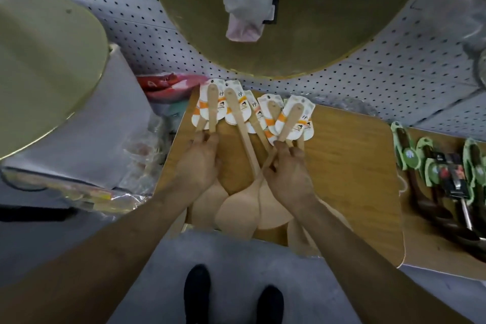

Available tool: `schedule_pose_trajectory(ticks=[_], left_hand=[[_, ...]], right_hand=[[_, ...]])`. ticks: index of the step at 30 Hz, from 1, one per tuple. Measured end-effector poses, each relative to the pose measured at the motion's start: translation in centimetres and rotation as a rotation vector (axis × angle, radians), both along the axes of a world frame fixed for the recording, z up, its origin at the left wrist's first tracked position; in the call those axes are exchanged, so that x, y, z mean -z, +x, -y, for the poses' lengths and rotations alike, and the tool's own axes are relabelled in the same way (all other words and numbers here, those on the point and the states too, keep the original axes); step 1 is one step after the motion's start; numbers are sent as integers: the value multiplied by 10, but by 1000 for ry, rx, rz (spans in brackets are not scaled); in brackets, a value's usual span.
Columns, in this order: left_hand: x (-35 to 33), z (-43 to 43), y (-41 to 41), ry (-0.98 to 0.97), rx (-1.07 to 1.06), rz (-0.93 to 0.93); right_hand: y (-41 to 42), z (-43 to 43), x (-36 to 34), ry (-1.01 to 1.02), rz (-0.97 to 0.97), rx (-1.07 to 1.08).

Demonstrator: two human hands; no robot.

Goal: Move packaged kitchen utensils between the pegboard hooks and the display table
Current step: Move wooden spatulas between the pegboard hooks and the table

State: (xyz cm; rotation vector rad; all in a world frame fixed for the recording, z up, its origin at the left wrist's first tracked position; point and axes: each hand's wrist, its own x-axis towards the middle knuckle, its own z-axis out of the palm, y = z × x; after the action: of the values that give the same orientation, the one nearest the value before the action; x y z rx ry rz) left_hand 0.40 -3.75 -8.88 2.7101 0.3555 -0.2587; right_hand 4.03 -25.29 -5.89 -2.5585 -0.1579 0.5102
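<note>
Step in hand: gathering the carded wooden spoons [236, 213] off the display table [349, 166], probably for hanging on the pegboard [381, 66]. Could also be laying them out, can't rule that out. About 5 or 6 spoons fan across the tabletop's left half. Their label cards [307, 110] sit at the back edge and their bowls overhang the front edge.

Left hand [202, 163] has fingers curled round the handles of the 2 leftmost spoons, near the back-left corner. Right hand [289, 173] has fingers closed over the right bunch of handles, with the thumb tucked against them. 1 long spoon lies loose between the hands.

Next move calls for squaring the handles into 1 stack, lining up the card holes, then lifting. No hook shows, so one must be found first.

Around: green-carded utensils [431, 171] lie off the right edge. A red packet [168, 85] and clear plastic bags [142, 155] sit off the left edge. A big olive round panel [315, 34] hangs over the pegboard directly above and blocks much of it.
</note>
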Motion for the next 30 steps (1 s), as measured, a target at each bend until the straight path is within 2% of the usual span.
schedule_pose_trajectory(ticks=[8,11,15,19,27,30], left_hand=[[15,-6,24,-161,-145,64],[13,-11,27,-302,-216,65],[0,-13,24,-528,-287,24],[-18,-13,10,-800,-361,1],[-65,-21,-43,-974,-376,-110],[-91,-16,-73,-1038,-361,-173]], right_hand=[[25,-19,22,31,28,165],[29,-20,16,142,15,303],[22,-9,5,214,6,368],[-7,13,-9,334,-28,434],[-106,47,-50,567,-164,533],[-140,52,-77,588,-181,526]])
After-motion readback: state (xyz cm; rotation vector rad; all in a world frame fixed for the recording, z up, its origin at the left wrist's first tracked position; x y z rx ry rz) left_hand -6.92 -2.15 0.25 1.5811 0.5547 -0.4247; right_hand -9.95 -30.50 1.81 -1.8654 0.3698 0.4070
